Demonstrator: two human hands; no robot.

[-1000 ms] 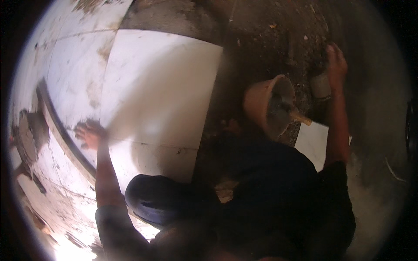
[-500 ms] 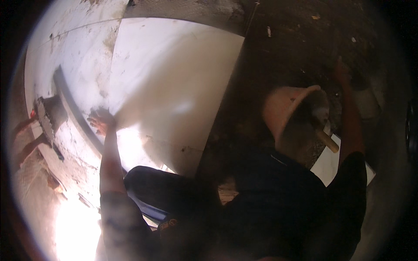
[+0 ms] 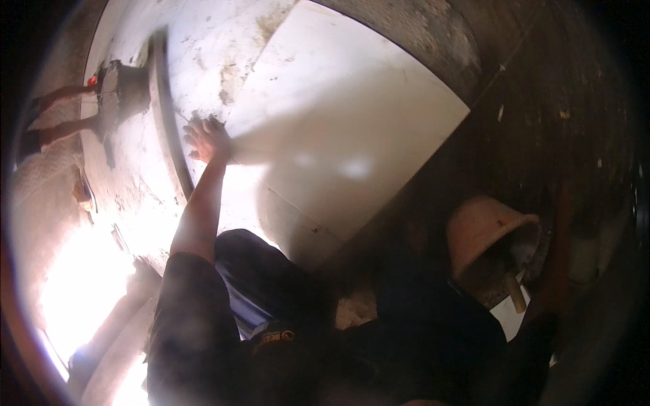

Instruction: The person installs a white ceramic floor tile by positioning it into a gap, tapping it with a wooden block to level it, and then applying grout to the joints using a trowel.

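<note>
My left hand (image 3: pixel 207 139) lies on large white slabs (image 3: pixel 332 95), its fingers spread and nothing in it. Close to its fingertips runs a long dark grey strip (image 3: pixel 162 115), resting across the light surface. My right arm (image 3: pixel 556 250) reaches forward into deep shadow on the right; its fingers cannot be made out. Beside that arm an orange-pink bucket (image 3: pixel 481 230) lies tipped, its mouth turned toward the arm. A wooden handle (image 3: pixel 516 294) sticks out of the bucket; what it belongs to is hidden.
Another person's bare limbs (image 3: pixel 68 128) come in from the far left, next to a grey smeared patch (image 3: pixel 125 88). Dark rough ground (image 3: pixel 514 135) borders the slabs on the right. A white piece (image 3: pixel 506 317) lies below the bucket. Strong glare washes out the lower left.
The whole view has turned, so slabs, bucket and left hand appear shifted right. My left hand stays spread on the slab. My right hand has become harder to see in the shadow.
</note>
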